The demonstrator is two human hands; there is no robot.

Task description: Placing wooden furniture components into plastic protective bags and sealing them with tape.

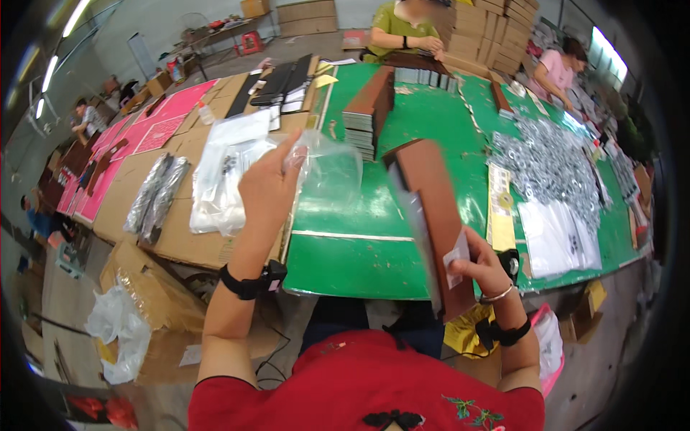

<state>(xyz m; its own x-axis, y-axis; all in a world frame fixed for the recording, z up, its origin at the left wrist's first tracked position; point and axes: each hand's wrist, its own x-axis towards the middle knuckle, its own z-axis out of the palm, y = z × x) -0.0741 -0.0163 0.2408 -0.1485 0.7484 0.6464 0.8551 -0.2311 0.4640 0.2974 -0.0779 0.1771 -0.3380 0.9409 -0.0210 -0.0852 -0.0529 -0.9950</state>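
Observation:
My right hand (483, 267) grips the near end of a long brown leather-like strip (434, 197). The strip has a dark, grey-edged underside, and its thumb end carries a white label (456, 260). Over the pile of clear plastic bags (224, 183), my left hand (267, 188) is raised, closed on a clear plastic bag (332, 171) that hangs to its right. Some of its fingertips are hidden behind the film. Ahead on the green tabletop (352, 266) stands a stack of similar brown strips (371, 108).
To the right lie a heap of grey metal parts (550, 169), white bags (559, 237) and a yellow strip (501, 208). Foil-wrapped bundles (157, 194) rest on cardboard at left. An open carton (162, 316) stands below. Across the table are a person in green (404, 36) and another in pink (555, 72).

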